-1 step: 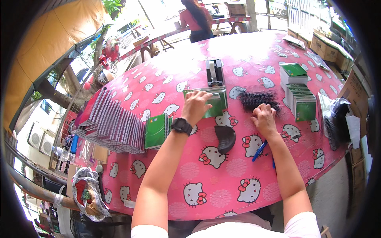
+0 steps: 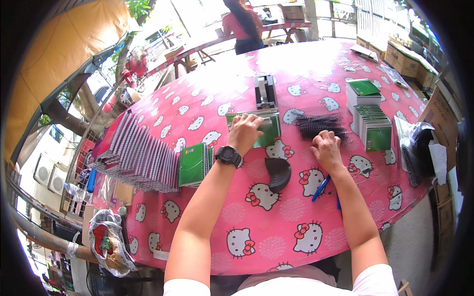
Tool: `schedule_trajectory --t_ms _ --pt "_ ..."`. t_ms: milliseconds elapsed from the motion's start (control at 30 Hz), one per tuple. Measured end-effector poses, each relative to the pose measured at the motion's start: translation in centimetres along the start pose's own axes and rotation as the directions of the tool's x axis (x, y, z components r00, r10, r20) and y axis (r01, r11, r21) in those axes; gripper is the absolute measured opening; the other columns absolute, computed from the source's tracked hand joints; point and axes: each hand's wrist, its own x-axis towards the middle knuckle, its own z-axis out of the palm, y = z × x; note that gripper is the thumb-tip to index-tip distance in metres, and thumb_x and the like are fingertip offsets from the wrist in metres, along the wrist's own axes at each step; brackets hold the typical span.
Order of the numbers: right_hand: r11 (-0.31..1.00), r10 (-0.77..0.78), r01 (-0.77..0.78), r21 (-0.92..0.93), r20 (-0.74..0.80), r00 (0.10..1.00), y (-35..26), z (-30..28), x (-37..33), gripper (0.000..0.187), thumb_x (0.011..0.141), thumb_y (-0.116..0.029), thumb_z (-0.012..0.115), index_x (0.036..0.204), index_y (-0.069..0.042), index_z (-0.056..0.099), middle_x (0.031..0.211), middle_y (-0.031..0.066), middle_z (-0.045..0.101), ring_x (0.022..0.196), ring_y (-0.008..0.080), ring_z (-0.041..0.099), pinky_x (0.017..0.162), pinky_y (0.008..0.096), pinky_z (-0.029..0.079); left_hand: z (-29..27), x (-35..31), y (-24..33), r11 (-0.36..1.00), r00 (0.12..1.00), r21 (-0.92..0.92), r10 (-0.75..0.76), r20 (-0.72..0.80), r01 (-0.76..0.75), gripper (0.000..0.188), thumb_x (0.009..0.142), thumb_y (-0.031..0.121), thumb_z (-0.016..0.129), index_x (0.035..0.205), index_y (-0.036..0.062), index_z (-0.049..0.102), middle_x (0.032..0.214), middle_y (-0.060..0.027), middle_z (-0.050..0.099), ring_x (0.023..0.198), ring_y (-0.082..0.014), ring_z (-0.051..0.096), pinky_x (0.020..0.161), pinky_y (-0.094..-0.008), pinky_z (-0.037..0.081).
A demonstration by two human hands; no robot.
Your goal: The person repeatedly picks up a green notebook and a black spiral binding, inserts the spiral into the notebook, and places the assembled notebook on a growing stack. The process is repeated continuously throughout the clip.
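My left hand [image 2: 245, 132], with a black watch [image 2: 228, 156] on its wrist, rests over green notebooks [image 2: 269, 134] at the middle of the table; its thumb stands apart from the fingers. The fingers of my right hand [image 2: 327, 150] are bent and drawn together at the near edge of a pile of black binding coils [image 2: 320, 124]; whatever they hold is hidden. Beyond the notebooks stands a black device with a pale strip [image 2: 265, 91]. A curved black ribbed piece [image 2: 279, 174] lies between my forearms, and a blue pen [image 2: 321, 189] is beside my right forearm.
Long rows of coil-bound notebooks [image 2: 136, 155] stand at the left, with green notebooks [image 2: 193, 164] at their end. Green notebooks are stacked [image 2: 373, 126] at the right. More black coils [image 2: 411, 160] lie by the right edge. Another person [image 2: 242, 27] stands beyond the pink-covered table [image 2: 266, 246].
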Motion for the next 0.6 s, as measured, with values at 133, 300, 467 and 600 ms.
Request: schedule_trajectory --t_ms 133,300,467,600 --pt "0.999 0.015 -0.016 0.051 0.018 1.000 -0.2 0.1 -0.3 0.030 0.071 -0.021 0.075 0.095 -0.012 0.060 0.097 0.0066 0.055 0.102 0.0248 0.049 0.083 0.0386 0.036 1.5 0.1 -0.3 0.996 0.999 -0.076 -0.044 0.000 0.044 0.025 0.074 0.007 0.069 0.099 0.0081 0.066 0.096 -0.0070 0.061 0.101 -0.0266 0.057 0.087 -0.0367 0.047" --pt "1.000 0.001 -0.001 -0.012 0.013 1.000 -0.9 0.1 -0.4 0.027 0.073 -0.021 0.074 0.093 -0.011 0.059 0.095 0.0059 0.058 0.099 0.0245 0.051 0.083 0.0394 0.035 1.0 -0.3 -0.4 0.995 0.997 -0.058 -0.077 0.023 0.078 0.015 0.075 0.009 0.068 0.090 0.0091 0.065 0.093 -0.0064 0.060 0.098 -0.0254 0.058 0.084 -0.0369 0.048" --pt "0.997 -0.037 0.034 0.064 0.046 0.998 -0.4 0.7 0.1 0.021 0.076 -0.017 0.070 0.093 -0.010 0.060 0.094 0.0065 0.058 0.098 0.0252 0.051 0.083 0.0396 0.036 1.0 -2.2 1.8 0.997 0.973 0.067 0.056 -0.224 -0.042 0.010 0.078 0.009 0.064 0.087 0.0109 0.060 0.087 -0.0067 0.060 0.087 -0.0247 0.059 0.083 -0.0373 0.045" --pt "0.956 -0.012 0.029 0.291 -0.058 0.998 -0.5 0.1 0.5 0.016 0.081 -0.008 0.062 0.096 -0.007 0.058 0.093 0.0107 0.057 0.094 0.0294 0.052 0.080 0.0415 0.041 -2.5 -3.5 3.7 0.947 0.955 -0.242 -0.255 -0.154 0.213 0.017 0.080 0.002 0.061 0.095 0.0068 0.056 0.089 -0.0123 0.063 0.085 -0.0312 0.062 0.076 -0.0410 0.049"
